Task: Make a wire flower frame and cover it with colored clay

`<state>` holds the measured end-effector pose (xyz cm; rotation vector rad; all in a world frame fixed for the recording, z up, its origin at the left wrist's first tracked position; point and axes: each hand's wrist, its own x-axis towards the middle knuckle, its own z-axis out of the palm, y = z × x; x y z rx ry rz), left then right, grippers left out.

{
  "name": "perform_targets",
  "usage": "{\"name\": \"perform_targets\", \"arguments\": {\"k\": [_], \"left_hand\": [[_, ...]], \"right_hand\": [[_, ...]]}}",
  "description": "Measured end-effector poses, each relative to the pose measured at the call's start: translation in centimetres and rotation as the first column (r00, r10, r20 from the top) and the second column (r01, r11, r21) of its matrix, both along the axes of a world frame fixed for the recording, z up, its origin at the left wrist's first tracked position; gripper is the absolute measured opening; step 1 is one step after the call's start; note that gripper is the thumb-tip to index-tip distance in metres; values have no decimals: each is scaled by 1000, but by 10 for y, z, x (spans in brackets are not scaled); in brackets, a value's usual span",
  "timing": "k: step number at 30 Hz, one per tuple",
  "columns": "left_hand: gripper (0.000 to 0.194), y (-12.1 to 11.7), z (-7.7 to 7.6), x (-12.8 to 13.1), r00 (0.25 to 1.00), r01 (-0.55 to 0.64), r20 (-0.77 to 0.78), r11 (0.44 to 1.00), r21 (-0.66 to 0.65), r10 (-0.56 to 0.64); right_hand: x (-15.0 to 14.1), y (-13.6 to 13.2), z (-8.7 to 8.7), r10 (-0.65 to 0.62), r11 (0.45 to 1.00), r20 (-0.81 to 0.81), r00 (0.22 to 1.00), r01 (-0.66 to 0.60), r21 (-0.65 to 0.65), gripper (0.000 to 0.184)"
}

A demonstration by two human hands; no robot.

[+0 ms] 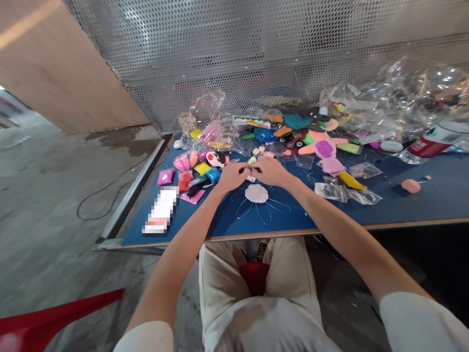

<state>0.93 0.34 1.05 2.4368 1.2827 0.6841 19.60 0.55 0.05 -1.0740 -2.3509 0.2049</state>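
My left hand (232, 175) and my right hand (270, 170) meet above the blue table (403, 205), fingers closed together on a small pale yellow-green lump of clay (252, 161). Just below them on the table lies a flat pale pink clay disc (256, 193) sitting on a thin wire flower shape (269, 211). Left of my left hand lie several small bags of coloured clay (185, 178) and a round black-and-white clay face (215, 158).
Clay figures, a purple-and-pink one (325, 151) among them, and crumpled clear plastic wrap (399, 102) crowd the back of the table. A pink clay lump (411, 186) lies at right. A perforated metal screen (256, 58) stands behind. A red chair (54, 313) is at lower left.
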Motion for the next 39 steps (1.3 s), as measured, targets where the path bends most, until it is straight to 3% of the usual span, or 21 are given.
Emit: {"name": "perform_targets", "arguments": {"k": [6, 10, 17, 22, 27, 32, 36, 39], "left_hand": [[33, -1, -2, 3, 993, -33, 109, 999, -24, 35], [30, -2, 1, 5, 993, -85, 88, 996, 27, 83], [30, 1, 1, 2, 986, 42, 163, 996, -78, -29], [30, 0, 1, 1, 989, 56, 138, 995, -83, -44], [32, 0, 4, 0, 992, 51, 122, 993, -109, -37], [31, 1, 3, 0, 998, -59, -40, 993, -100, 55], [20, -2, 2, -1, 962, -205, -179, 978, 20, 206], [21, -4, 3, -1, 953, -189, -229, 980, 67, 199]], "right_hand": [[0, -1, 2, 5, 986, 91, 996, -20, 163, 26], [-3, 0, -2, -76, 984, 54, 996, 66, 167, 24], [-2, 2, -4, -114, 981, 90, 989, 97, 169, 24], [0, -1, -3, -120, 982, 134, 984, 98, 161, 18], [-7, -5, -1, -178, 976, 176, 968, 150, 160, 27], [-13, -4, -2, -176, 978, 263, 949, 138, 157, 29], [-14, -2, -3, -134, 982, 289, 948, 87, 170, 27], [-13, -3, -3, -136, 978, 286, 949, 81, 195, 28]]}}
